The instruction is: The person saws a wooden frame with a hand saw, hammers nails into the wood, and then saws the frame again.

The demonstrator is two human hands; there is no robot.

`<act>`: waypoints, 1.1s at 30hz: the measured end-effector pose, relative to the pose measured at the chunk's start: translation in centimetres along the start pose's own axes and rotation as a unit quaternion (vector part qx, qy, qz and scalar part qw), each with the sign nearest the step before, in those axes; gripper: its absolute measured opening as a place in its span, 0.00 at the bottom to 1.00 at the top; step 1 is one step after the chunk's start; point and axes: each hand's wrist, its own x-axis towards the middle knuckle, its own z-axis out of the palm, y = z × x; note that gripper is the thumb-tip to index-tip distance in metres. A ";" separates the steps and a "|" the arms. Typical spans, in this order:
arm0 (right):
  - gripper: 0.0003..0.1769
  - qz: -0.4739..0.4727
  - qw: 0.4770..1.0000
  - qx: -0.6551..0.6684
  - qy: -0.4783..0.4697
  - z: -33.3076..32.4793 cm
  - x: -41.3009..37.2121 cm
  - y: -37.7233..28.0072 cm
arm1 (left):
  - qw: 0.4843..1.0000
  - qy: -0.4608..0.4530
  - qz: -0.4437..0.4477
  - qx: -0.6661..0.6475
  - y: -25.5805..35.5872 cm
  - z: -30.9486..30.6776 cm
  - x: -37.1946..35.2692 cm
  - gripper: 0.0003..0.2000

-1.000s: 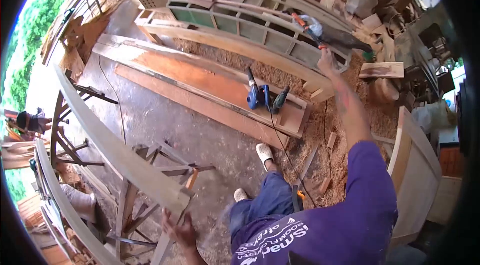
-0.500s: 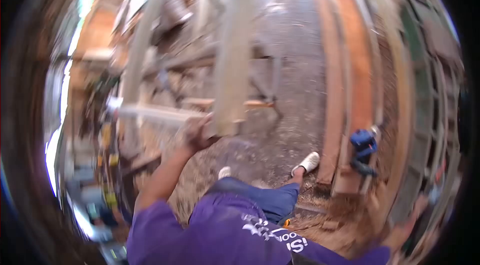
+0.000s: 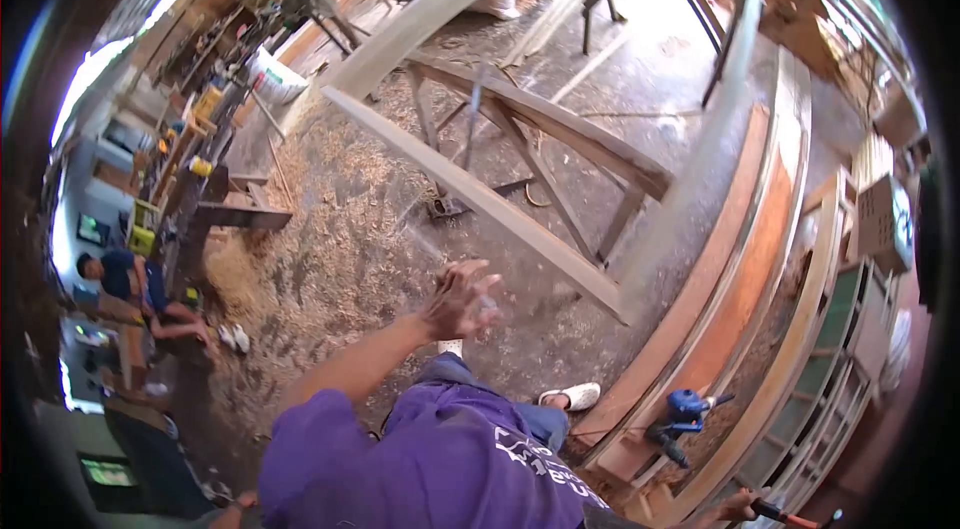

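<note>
My left hand (image 3: 462, 304) is raised in front of the purple shirt, fingers apart and nothing in them. Beyond its fingertips lies the near crosspiece (image 3: 480, 199) of a long wooden frame, with a gap between them in this view. The frame rests on a wooden trestle (image 3: 550, 124), and its right rail (image 3: 690, 169) is smeared by motion. At the lower right edge, my right hand (image 3: 738, 506) is closed around a slim tool with a black and orange-red handle (image 3: 785, 515); its working end is too small to make out.
Long reddish boards (image 3: 735, 329) lie to the right, with a blue power tool (image 3: 685, 411) on their near end. Slatted wooden frames (image 3: 830, 379) stand farther right. Wood shavings (image 3: 350, 229) cover the floor. Another person (image 3: 140, 284) sits at the far left by a cluttered bench.
My left hand has let go of the wooden frame's near corner and opened. The view has turned, so the frame lies slantwise. My right hand now shows at the lower right.
</note>
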 end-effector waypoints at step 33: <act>0.10 -0.299 0.664 0.308 -0.612 10.0 -100.3 -72.3 | 0.857 -0.107 -0.454 -0.219 -58.5 -8.6 -28.6 0.14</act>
